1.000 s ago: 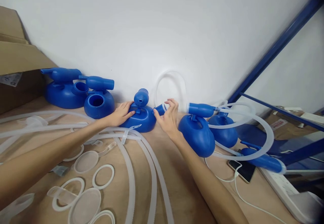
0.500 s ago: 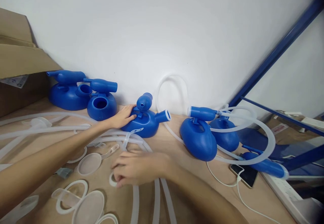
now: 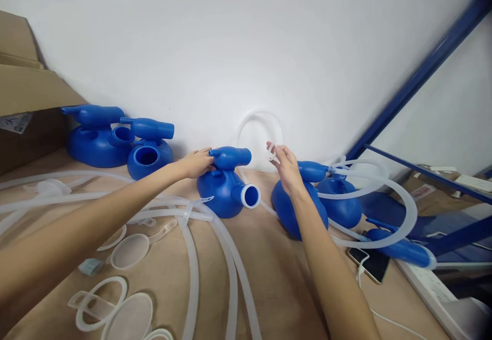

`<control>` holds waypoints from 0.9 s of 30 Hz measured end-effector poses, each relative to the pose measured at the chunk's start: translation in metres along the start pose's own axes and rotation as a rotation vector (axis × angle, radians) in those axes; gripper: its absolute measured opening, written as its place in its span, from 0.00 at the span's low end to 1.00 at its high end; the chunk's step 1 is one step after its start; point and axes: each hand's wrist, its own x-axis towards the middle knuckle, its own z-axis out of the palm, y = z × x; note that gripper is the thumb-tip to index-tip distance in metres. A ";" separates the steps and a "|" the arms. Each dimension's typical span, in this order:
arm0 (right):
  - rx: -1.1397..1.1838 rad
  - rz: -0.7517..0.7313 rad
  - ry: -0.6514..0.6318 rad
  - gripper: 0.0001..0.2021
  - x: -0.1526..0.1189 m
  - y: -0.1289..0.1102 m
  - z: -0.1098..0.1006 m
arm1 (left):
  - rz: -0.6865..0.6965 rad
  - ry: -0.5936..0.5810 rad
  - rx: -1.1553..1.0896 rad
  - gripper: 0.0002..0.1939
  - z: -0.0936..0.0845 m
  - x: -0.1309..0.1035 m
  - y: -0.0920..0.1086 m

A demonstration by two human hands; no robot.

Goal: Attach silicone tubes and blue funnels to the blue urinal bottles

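No writing can be read anywhere; the only label is a pale sticker (image 3: 14, 123) on the cardboard box (image 3: 26, 89) at the left edge of the table (image 3: 269, 278), and its print is too small to make out.

The left hand (image 3: 198, 163) reaches forward on a long, nearly straight arm, palm down, and its fingertips close on the rear end of the spout of a blue container (image 3: 226, 186) that stands near the back edge of the table, close to the wall. The container's round side opening faces the camera.

The right hand (image 3: 286, 166) is raised just right of that spout, wrist bent up, with thumb and forefinger pinched together on a small clear ring (image 3: 272, 151); the other fingers are loosely curled. It hovers above a second blue container (image 3: 300, 209), which has a clear hose (image 3: 384, 196) fitted to its spout.

Two more blue containers (image 3: 115, 140) stand at the back left, beside the box. Clear tubes (image 3: 192, 263) and flat clear rings (image 3: 102, 301) lie across the front of the table. A phone (image 3: 371, 263) lies towards the right edge.
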 end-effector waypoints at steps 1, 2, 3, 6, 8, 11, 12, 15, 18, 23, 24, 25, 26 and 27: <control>0.020 0.052 0.031 0.17 0.002 0.008 0.000 | -0.047 0.032 -0.040 0.23 -0.001 0.004 0.002; 0.041 0.098 0.040 0.16 0.003 0.015 0.001 | -0.092 0.068 -0.090 0.25 -0.003 0.008 0.004; 0.066 0.136 0.033 0.16 0.003 0.021 0.003 | -0.135 0.099 -0.145 0.27 -0.006 0.012 0.006; 0.138 0.187 -0.007 0.16 0.000 0.033 0.012 | -0.232 0.160 -0.324 0.30 -0.017 0.017 0.015; 0.158 0.196 -0.030 0.19 -0.001 0.038 0.017 | -0.256 0.145 -0.518 0.38 -0.027 0.017 0.025; 0.125 0.177 -0.095 0.23 -0.004 0.042 0.023 | -0.261 0.021 -0.899 0.41 -0.038 0.013 0.047; 0.118 0.164 -0.118 0.25 -0.004 0.043 0.023 | -0.258 -0.004 -0.959 0.39 -0.039 0.012 0.054; 0.125 0.132 -0.155 0.27 -0.007 0.044 0.023 | -0.248 0.065 -0.907 0.37 -0.034 0.006 0.071; 0.119 0.116 -0.168 0.26 -0.007 0.045 0.022 | -0.237 0.159 -0.937 0.37 -0.023 0.000 0.076; 0.013 0.083 -0.192 0.30 -0.007 0.046 0.025 | -0.196 0.196 -0.916 0.38 -0.016 -0.008 0.073; -0.011 0.081 -0.195 0.31 -0.007 0.047 0.027 | -0.175 0.192 -0.885 0.37 -0.016 -0.008 0.073; -0.019 0.083 -0.198 0.32 -0.008 0.047 0.029 | -0.149 0.190 -0.851 0.36 -0.017 -0.008 0.072; -0.009 0.089 -0.205 0.33 -0.009 0.048 0.031 | -0.125 0.188 -0.816 0.36 -0.018 -0.007 0.072; 0.014 0.096 -0.213 0.34 -0.010 0.048 0.032 | -0.106 0.185 -0.789 0.35 -0.019 -0.007 0.072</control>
